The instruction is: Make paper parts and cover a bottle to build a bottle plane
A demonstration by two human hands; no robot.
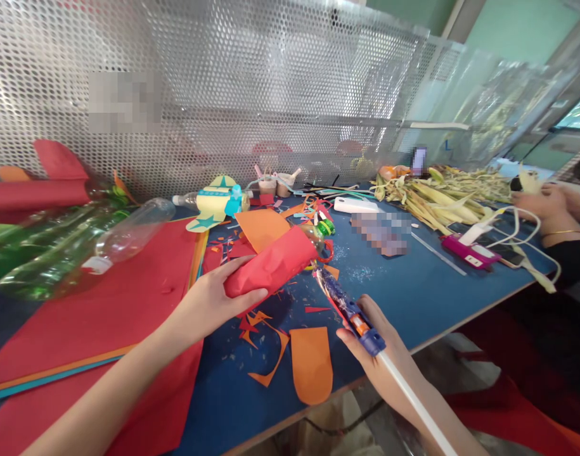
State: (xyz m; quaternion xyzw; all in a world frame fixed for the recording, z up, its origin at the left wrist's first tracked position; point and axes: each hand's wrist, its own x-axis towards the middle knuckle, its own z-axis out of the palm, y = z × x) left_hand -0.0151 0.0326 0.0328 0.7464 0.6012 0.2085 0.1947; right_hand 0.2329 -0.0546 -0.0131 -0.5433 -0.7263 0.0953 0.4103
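Well, perforated screening (pixel 270 82) backs the table (pixel 427 297) (littered), left hand (pixel 216 294) clasping wrapped bottle (pixel 273 261), right hand (pixel 395 342) glue gun (pixel 347 309).

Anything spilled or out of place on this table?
Yes: whitish specks lie scattered over the blue tabletop beyond the glue gun, resembling a small spill. Irregular orange offcuts also litter it, near the red-wrapped bottle.

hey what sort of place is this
Probably a craft workspace: the left hand holds a red-wrapped bottle, the right hand a glue gun, and cut orange scraps lie on the blue table.
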